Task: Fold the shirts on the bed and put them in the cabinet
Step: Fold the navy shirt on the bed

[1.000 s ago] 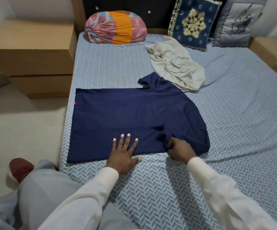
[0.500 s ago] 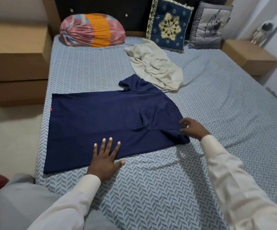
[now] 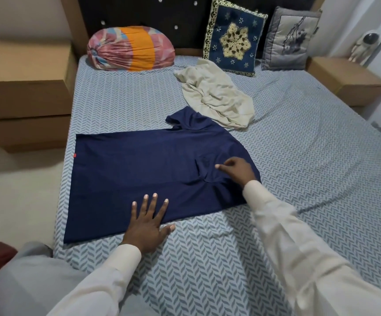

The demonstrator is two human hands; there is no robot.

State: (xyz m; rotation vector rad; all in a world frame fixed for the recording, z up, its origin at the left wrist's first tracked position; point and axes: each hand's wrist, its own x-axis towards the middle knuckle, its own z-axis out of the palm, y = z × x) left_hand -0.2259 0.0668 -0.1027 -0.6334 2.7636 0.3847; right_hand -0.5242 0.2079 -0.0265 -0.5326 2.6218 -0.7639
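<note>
A navy blue shirt (image 3: 139,169) lies spread flat across the bed (image 3: 299,179), its near sleeve folded inward over the body. My left hand (image 3: 148,221) presses flat with spread fingers on the shirt's near edge. My right hand (image 3: 237,168) rests on the folded sleeve at the shirt's right end, fingers loosely bent and pointing left; I cannot tell if it pinches cloth. A crumpled cream shirt (image 3: 216,94) lies farther back, just beyond the navy one.
A pink and orange bolster (image 3: 131,49), a blue embroidered cushion (image 3: 234,38) and a grey cushion (image 3: 291,39) line the headboard. Wooden bedside units stand at the left (image 3: 23,87) and right (image 3: 347,78). My knee (image 3: 25,281) is at the bed's near left corner.
My right hand carried the near sleeve from the shirt's front edge inward onto the body and now rests on it. My left hand stayed pressed on the near edge.
</note>
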